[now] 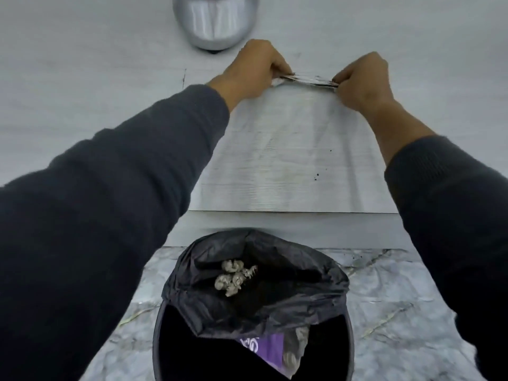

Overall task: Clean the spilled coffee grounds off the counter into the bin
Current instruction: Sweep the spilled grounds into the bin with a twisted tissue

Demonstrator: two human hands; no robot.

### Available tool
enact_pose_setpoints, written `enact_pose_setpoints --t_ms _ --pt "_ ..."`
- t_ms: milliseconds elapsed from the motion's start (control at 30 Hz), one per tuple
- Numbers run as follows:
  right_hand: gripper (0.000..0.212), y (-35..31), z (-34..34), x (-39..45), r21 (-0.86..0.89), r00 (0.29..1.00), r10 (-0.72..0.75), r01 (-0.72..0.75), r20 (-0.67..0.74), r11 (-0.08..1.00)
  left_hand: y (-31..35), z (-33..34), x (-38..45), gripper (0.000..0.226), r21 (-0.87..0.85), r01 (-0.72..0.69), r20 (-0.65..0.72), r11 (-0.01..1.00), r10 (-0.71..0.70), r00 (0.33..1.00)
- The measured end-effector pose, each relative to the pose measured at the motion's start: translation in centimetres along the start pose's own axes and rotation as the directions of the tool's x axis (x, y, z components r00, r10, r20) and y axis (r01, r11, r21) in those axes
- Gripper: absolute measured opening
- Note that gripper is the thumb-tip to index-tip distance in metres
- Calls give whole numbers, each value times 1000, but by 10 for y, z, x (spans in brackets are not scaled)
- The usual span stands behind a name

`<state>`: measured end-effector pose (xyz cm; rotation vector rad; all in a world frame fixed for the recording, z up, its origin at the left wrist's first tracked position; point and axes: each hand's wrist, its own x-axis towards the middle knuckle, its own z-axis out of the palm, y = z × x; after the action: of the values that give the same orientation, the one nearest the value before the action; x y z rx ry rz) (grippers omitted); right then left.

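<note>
My left hand (251, 75) and right hand (362, 81) pinch ends of thin white grounds-smeared paper (308, 80), keeping it flat so grounds stay on. Black-bagged round bin (255, 298) waits below hands, beside pale bench (288, 160).

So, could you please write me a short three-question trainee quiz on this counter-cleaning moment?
1. True or false: both hands hold the sheet.
2. Where is the bin? A) on the counter B) on the floor below the counter edge
3. What loose mess is on the counter?

Key:
1. True: left hand and right hand pinch the stained paper sheet.
2. B: bin, counter.
3. A few dark coffee-ground specks.
</note>
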<state>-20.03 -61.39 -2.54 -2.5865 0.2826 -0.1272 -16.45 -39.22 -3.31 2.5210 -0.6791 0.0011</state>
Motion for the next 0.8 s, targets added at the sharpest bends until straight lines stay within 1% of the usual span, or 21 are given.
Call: enact_pose_setpoints --t_ms 67,100,133,200,267,333,400,467,533,600,667,733,800 --pt "32 -10 18 5 -63 1000 15 -15 10 998 -15 1 -3 32 39 45 -7 998 -45 999" --pt "35 -16 27 0 -96 1000 -4 5 17 995 -22 0 -10 35 45 83 -10 996 -83 997" --pt "36 -22 33 -12 -141 998 -42 46 37 989 -27 -3 -21 35 42 113 -8 993 -113 994" --pt "35 -32 41 -52 -205 981 -166 183 96 962 -32 -11 -57 31 52 137 -3 989 -137 991" --pt "36 -35 44 -101 -165 964 -238 255 121 953 -29 -18 -107 28 76 123 21 990 -125 992" --pt "34 -31 48 -153 -100 948 -297 309 118 946 -18 -19 -164 28 57 125 33 991 -127 991" --pt "30 -28 48 -198 -70 924 -361 371 127 926 -3 -16 -216 30 3 157 3 988 -157 988" --pt "28 -27 44 -231 -37 902 -403 413 153 910 12 -8 -260 37 -45 193 -48 980 -195 980" --pt "33 -19 41 -256 12 903 -379 385 202 923 28 6 -298 41 -116 254 -91 960 -265 960" --pt "35 -3 42 -280 47 916 -321 319 243 947 42 31 -326 42 -183 312 -108 932 -335 936" --pt "34 19 48 -303 76 916 -282 271 286 959 50 63 -347 35 -245 353 -104 903 -387 916" --pt "34 45 60 -320 84 910 -230 214 344 973 51 95 -359 23 -270 398 -42 877 -424 905" --pt "32 71 75 -331 61 898 -169 158 406 986 46 125 -366 18 -271 460 79 845 -457 886"
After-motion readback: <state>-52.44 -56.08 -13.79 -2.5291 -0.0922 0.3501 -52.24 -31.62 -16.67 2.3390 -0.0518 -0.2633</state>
